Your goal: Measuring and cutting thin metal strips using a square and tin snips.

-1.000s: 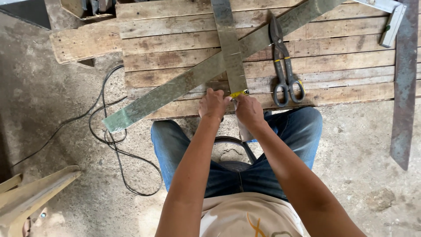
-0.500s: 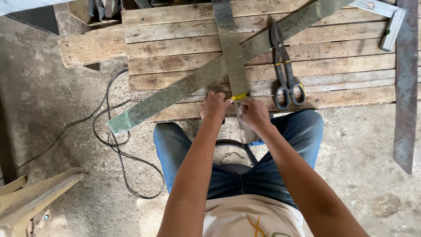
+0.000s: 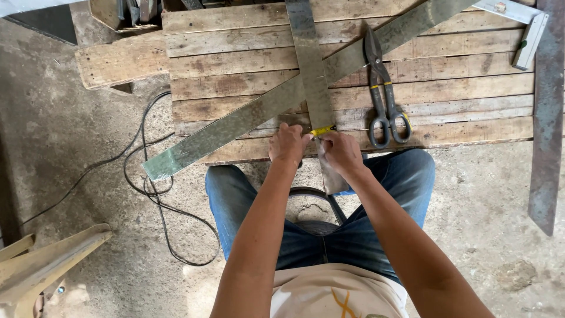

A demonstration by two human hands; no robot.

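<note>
Two long grey metal strips cross on a wooden pallet table [image 3: 223, 59]. The near-vertical strip [image 3: 309, 65] runs toward me and overhangs the table's front edge; the diagonal strip [image 3: 235, 123] lies under it, its lower end sticking out to the left. My left hand [image 3: 288, 144] and my right hand [image 3: 340, 152] meet at the front edge on the vertical strip, pinching a small yellow object [image 3: 322, 130] between their fingers. Whether it is a tape or a marker I cannot tell.
Tin snips [image 3: 382, 88] with yellow-trimmed handles lie on the table right of the hands. A metal square [image 3: 527, 35] sits at the far right, beside a rusty steel bar [image 3: 547, 118]. Black cable [image 3: 153, 194] loops on the concrete floor at left. Pale timber [image 3: 47, 259] lies bottom left.
The view has shifted slightly to the right and down. Both hands stay at the same spot on the vertical strip, with only small finger movement.
</note>
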